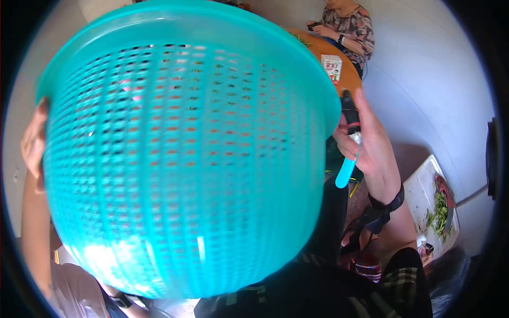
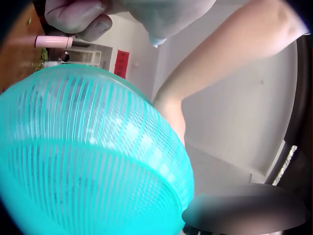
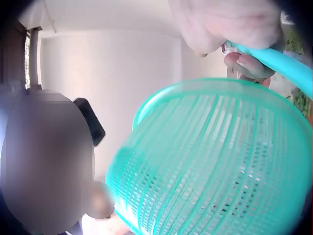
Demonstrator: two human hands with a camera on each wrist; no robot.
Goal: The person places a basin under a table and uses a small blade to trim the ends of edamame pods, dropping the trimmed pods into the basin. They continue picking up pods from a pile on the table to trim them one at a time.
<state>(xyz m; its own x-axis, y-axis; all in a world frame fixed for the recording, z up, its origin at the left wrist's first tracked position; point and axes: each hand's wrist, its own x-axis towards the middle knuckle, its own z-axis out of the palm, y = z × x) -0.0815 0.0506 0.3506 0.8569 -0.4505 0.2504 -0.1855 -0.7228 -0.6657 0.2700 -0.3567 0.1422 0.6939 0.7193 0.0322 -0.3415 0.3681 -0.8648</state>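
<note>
A big teal perforated plastic basket [image 1: 185,175] fills most of the head view. Another person's arm comes up from the lower left, its hand [image 1: 34,140] at the basket's left side. My right hand [image 1: 371,143] grips a teal-handled tool [image 1: 345,174], whose upper part is black with a red band; my fingers are right at the basket's rim. At the top of the left wrist view is my left hand [image 2: 80,17], fingertips bent above the basket; whether it holds anything I cannot tell.
At the back, a person [image 1: 347,32] in a patterned top sits by a round wooden table [image 1: 350,79] with a white carton [image 1: 331,68]. A white tray [image 1: 419,199] with chopped greens [image 1: 439,212] lies at the lower right. In the left wrist view, a pink cylinder [image 2: 54,41] is in the background.
</note>
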